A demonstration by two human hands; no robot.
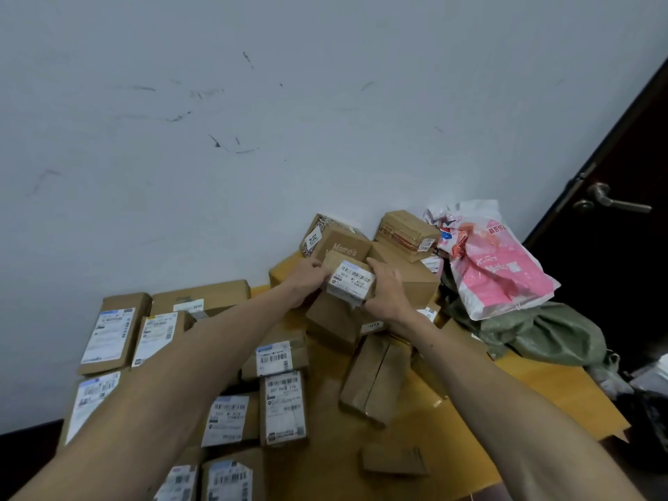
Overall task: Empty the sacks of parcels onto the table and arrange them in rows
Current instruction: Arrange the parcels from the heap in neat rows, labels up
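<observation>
A small cardboard parcel with a white label (351, 282) is held above the heap at the back of the table. My left hand (306, 280) grips its left side and my right hand (387, 288) grips its right side. Below and behind it lies a loose heap of brown boxes (405, 233). On the left, labelled parcels (108, 330) lie flat in rows on the yellow table (506, 403). A crumpled green sack (542, 334) lies at the table's right edge. My forearms hide part of the rows.
A pink and white plastic mailer (495, 269) rests on the green sack. A scuffed white wall (253, 139) stands right behind the table. A dark door with a lever handle (611, 202) is at the right. A small flat box (392, 461) lies alone near the front.
</observation>
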